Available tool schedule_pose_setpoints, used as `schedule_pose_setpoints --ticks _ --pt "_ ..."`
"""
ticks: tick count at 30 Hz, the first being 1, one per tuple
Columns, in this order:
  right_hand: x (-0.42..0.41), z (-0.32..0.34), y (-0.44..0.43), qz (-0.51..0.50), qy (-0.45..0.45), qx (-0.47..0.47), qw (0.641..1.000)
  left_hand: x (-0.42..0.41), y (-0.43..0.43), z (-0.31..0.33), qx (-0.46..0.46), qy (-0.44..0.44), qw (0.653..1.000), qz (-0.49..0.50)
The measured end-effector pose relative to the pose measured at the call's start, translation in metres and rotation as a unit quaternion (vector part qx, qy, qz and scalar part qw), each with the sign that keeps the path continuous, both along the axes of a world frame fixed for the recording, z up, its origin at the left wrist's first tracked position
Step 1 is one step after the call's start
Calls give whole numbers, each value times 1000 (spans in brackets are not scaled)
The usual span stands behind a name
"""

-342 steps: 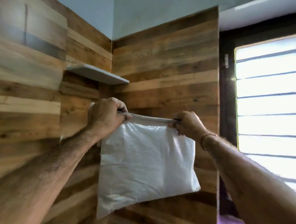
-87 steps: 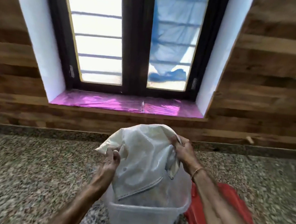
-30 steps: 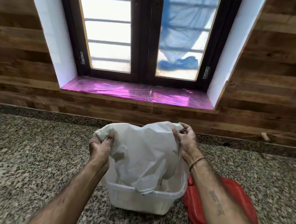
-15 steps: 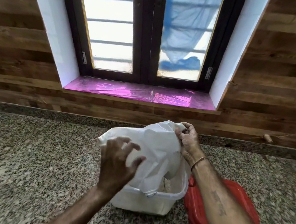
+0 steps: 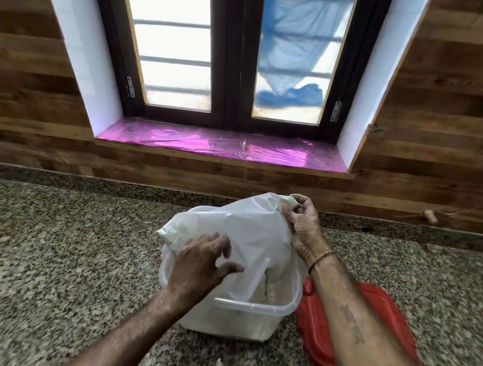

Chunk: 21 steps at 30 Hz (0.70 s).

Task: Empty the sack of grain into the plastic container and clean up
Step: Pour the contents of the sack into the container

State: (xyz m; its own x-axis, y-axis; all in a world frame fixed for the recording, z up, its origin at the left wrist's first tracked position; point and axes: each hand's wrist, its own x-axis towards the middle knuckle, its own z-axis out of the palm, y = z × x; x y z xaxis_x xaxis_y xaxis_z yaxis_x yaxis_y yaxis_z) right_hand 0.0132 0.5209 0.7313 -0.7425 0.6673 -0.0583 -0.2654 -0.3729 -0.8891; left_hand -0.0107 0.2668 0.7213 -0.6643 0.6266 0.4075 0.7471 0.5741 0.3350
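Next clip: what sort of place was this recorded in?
Probably a home kitchen: a speckled granite counter below a barred window, and a sack held over a plastic container, its red lid beside it.

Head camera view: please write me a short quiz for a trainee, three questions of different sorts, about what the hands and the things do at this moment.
1. True or false: the red lid sits closed on the container.
2. Which hand pinches the top corner of the sack? A. left B. right C. neither
3. Fill in: the lower end of the sack hangs into the ____.

Key
1. False: it lies on the counter beside the container.
2. B, the right hand.
3. container
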Motion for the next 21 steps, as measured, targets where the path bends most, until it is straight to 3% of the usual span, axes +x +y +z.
schedule_pose_setpoints --ticks 3,6,9,12,16,21 --pt "2 0 1 7 5 -8 1000 -14 -14 3 52 61 989 128" --pt "3 -1 2 10 7 -12 1000 -40 -33 7 85 -8 966 244" --pt "2 -2 5 10 11 -9 1000 -61 -48 9 105 -132 955 244" --pt "1 1 5 13 12 -7 1000 -63 -52 15 154 -172 948 218" --pt "4 7 12 50 6 32 998 -63 -57 29 175 -120 960 180" --pt "11 21 23 85 -32 131 987 -63 -66 62 130 47 980 145"
